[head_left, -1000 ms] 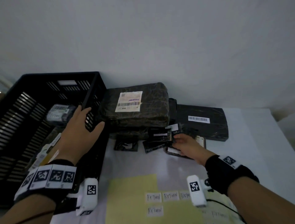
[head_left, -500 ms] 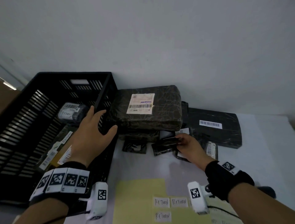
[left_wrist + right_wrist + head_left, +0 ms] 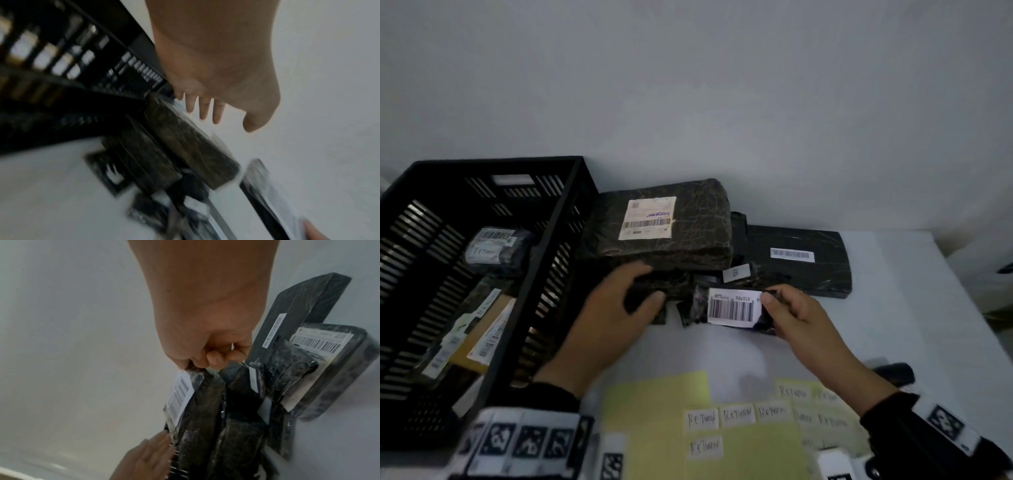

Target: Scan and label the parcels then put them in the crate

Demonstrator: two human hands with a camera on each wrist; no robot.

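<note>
My right hand pinches the right end of a small black wrapped parcel and holds it just in front of the parcel pile, its white barcode label facing up. In the right wrist view the right hand grips the parcel by its top edge. My left hand is open with straight fingers and reaches to the parcel's left end, below the big brown-black parcel. The black slatted crate stands at the left and holds several labelled parcels.
A flat black parcel with a barcode lies at the back right, against the wall. A yellow sheet with handwritten RETURN labels lies at the front. A dark object sits at the right on the white table.
My left hand left the crate rim and moved right to the parcel pile. My right hand pulled the small parcel out and turned its barcode up.
</note>
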